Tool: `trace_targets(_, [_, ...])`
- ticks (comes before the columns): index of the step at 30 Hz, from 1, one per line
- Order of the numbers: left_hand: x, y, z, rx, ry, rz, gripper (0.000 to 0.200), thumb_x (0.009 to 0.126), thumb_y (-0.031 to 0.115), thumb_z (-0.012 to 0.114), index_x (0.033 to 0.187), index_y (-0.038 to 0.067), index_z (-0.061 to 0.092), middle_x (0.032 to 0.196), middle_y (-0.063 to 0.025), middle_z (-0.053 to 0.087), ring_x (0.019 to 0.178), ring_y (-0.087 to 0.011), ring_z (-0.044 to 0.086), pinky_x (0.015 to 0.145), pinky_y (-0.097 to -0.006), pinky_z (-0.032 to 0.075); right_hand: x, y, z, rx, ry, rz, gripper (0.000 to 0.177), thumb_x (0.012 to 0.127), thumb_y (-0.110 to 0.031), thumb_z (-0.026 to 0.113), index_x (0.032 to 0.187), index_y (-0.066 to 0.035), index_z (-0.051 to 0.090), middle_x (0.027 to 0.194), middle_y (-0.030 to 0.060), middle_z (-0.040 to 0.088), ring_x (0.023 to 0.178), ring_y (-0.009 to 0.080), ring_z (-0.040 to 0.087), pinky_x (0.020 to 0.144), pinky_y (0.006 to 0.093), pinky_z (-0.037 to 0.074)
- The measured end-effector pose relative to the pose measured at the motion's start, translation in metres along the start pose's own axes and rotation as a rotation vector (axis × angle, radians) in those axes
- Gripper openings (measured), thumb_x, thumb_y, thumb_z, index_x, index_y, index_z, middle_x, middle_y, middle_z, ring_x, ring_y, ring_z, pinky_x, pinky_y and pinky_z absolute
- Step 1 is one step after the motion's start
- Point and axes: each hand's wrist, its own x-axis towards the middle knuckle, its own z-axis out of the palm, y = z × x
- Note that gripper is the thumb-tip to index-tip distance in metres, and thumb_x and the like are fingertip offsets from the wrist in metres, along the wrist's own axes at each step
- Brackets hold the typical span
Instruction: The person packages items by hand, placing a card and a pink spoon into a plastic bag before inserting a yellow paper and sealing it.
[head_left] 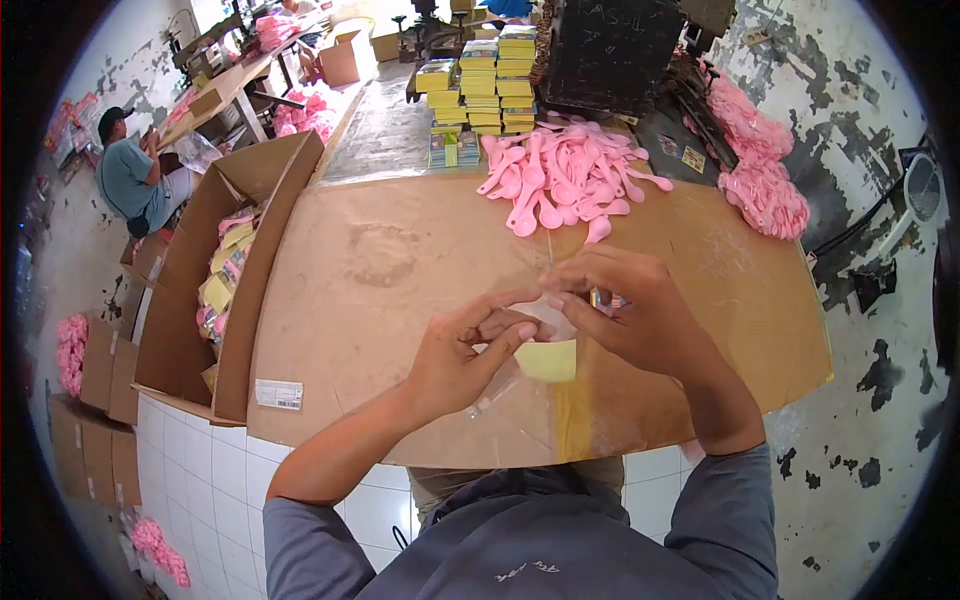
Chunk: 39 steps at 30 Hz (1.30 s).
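Over the near middle of the cardboard-covered table, my left hand [462, 352] is closed on a clear plastic bag [505, 385], thumb toward the front. A yellow card [549, 362] hangs just below the fingers, overlapping the bag in this view. My right hand [625, 305] pinches at the top of the bag, close to the left fingertips. A small colourful printed piece [603, 299] shows between the right fingers. Beyond both hands lies a heap of pink plastic spoons [555, 175], one spoon [597, 230] lying nearest to me.
Stacks of yellow cards [480, 80] stand behind the spoons. A long cardboard box [268, 330] on the left holds packed bags [225, 265]. Bundles of pink spoons [765, 190] lie at the right edge. A person [135, 175] sits at the far left. A white fan [922, 190] stands at right.
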Motion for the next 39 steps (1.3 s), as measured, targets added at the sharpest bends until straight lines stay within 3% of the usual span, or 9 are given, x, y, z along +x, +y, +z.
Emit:
trace_targets(5, [0.000, 0.006, -0.002, 0.059, 0.076, -0.032, 0.036, 0.101, 0.003, 0.062, 0.137, -0.002, 0.059, 0.101, -0.0123, 0.079, 0.089, -0.0117, 0.074, 0.079, -0.0281, 0.058, 0.004, 0.002, 0.012, -0.345, 0.211, -0.399, 0.026, 0.082, -0.009, 0.076, 0.106, -0.008, 0.069, 0.108, 0.0083, 0.065, 0.098, 0.0256, 0.065, 0.082, 0.0374, 0.051])
trace_targets(14, [-0.004, 0.001, 0.001, 0.421, 0.030, 0.011, 0.041, 0.098, 0.001, 0.066, 0.138, -0.006, 0.058, 0.092, -0.0132, 0.077, 0.079, -0.0109, 0.072, 0.071, -0.0259, 0.058, -0.002, 0.010, 0.036, -0.822, 0.006, -0.533, 0.025, 0.082, -0.021, 0.069, 0.100, -0.003, 0.067, 0.104, 0.0077, 0.063, 0.105, 0.0242, 0.060, 0.093, 0.0373, 0.045])
trace_targets(20, [-0.002, 0.001, -0.004, 0.337, -0.084, -0.150, 0.037, 0.101, 0.006, 0.063, 0.137, -0.003, 0.059, 0.098, -0.0104, 0.078, 0.083, -0.0095, 0.071, 0.071, -0.0260, 0.057, 0.004, 0.020, -0.012, -0.053, 0.058, 0.164, 0.012, 0.087, -0.010, 0.066, 0.093, -0.001, 0.063, 0.091, 0.0102, 0.062, 0.085, 0.0233, 0.063, 0.076, 0.0349, 0.050])
trace_targets(22, [0.000, -0.007, -0.006, 0.180, -0.017, -0.152, 0.036, 0.103, 0.007, 0.062, 0.138, -0.002, 0.058, 0.102, -0.0087, 0.078, 0.087, -0.0083, 0.070, 0.071, -0.0248, 0.056, -0.015, 0.019, -0.055, 0.478, -0.189, 0.363, 0.009, 0.093, -0.008, 0.063, 0.088, -0.001, 0.061, 0.082, 0.0080, 0.062, 0.067, 0.0181, 0.061, 0.059, 0.0303, 0.050])
trace_targets(26, [0.002, -0.002, -0.010, 0.063, 0.013, -0.177, 0.037, 0.104, 0.007, 0.060, 0.140, -0.001, 0.057, 0.105, -0.0096, 0.077, 0.090, -0.0065, 0.069, 0.070, -0.0219, 0.054, -0.101, 0.122, -0.136, 1.011, -0.030, 0.200, 0.012, 0.095, -0.009, 0.065, 0.091, -0.001, 0.057, 0.054, 0.0043, 0.052, 0.040, 0.0145, 0.053, 0.038, 0.0241, 0.041])
trace_targets(27, [0.002, 0.003, -0.009, 0.070, 0.022, -0.203, 0.037, 0.104, 0.006, 0.060, 0.140, -0.002, 0.057, 0.105, -0.0105, 0.077, 0.090, -0.0065, 0.069, 0.070, -0.0214, 0.053, -0.115, 0.146, -0.160, 1.062, -0.015, 0.212, 0.010, 0.091, 0.000, 0.062, 0.101, 0.001, 0.059, 0.069, 0.0098, 0.059, 0.056, 0.0203, 0.062, 0.048, 0.0297, 0.049])
trace_targets(32, [0.003, -0.003, -0.005, 0.014, 0.076, -0.169, 0.038, 0.103, 0.005, 0.061, 0.140, -0.004, 0.055, 0.108, -0.0135, 0.077, 0.091, -0.0090, 0.071, 0.073, -0.0228, 0.056, -0.214, 0.236, -0.178, -1.208, 0.222, 0.598, 0.044, 0.086, 0.008, 0.058, 0.129, -0.003, 0.060, 0.120, 0.0219, 0.062, 0.110, 0.0382, 0.065, 0.097, 0.0460, 0.052])
trace_targets(34, [0.004, -0.004, -0.004, -0.026, 0.102, -0.150, 0.038, 0.103, 0.005, 0.061, 0.139, -0.005, 0.054, 0.110, -0.0145, 0.076, 0.092, -0.0110, 0.072, 0.077, -0.0249, 0.058, -0.181, 0.192, -0.164, -1.098, 0.362, 0.490, 0.047, 0.089, 0.006, 0.058, 0.134, -0.007, 0.059, 0.132, 0.0201, 0.057, 0.118, 0.0407, 0.060, 0.108, 0.0482, 0.045])
trace_targets(39, [0.004, -0.010, -0.003, -0.063, 0.135, -0.175, 0.036, 0.103, 0.005, 0.061, 0.138, -0.005, 0.054, 0.111, -0.0166, 0.075, 0.099, -0.0143, 0.072, 0.085, -0.0289, 0.059, -0.109, 0.114, -0.103, -0.499, 0.396, 0.416, 0.029, 0.095, -0.001, 0.063, 0.123, -0.004, 0.067, 0.113, 0.0127, 0.070, 0.098, 0.0276, 0.067, 0.091, 0.0373, 0.052])
